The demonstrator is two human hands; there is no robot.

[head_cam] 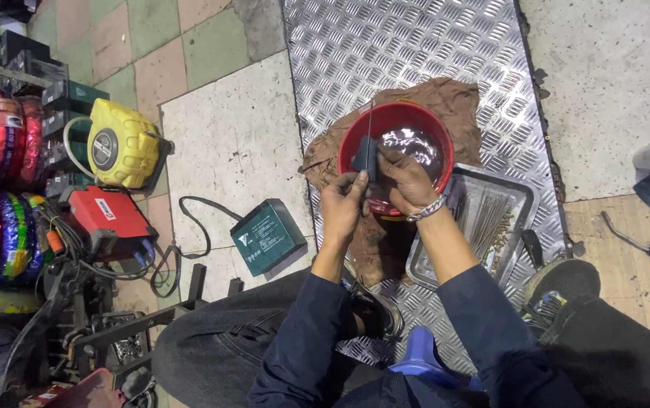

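**Rubbing a thin rod over the water bowl**

Left hand (342,202) pinching a thin straight metal rod (370,125); right hand (406,180) clenched on a small dark abrasive pad (365,156) wrapped round it, above the round red plastic bowl of water (430,121). Next, probably: firm, even strokes along the rod.

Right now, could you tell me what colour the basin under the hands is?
Red; the basin holds water, seen clearly in the head view.

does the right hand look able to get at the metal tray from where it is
Probably yes. The right hand is at the red basin, and the metal tray lies right beside the basin on that same side, open on top, with nothing between. But both hands are busy: the right with the left hand on a small dark piece.
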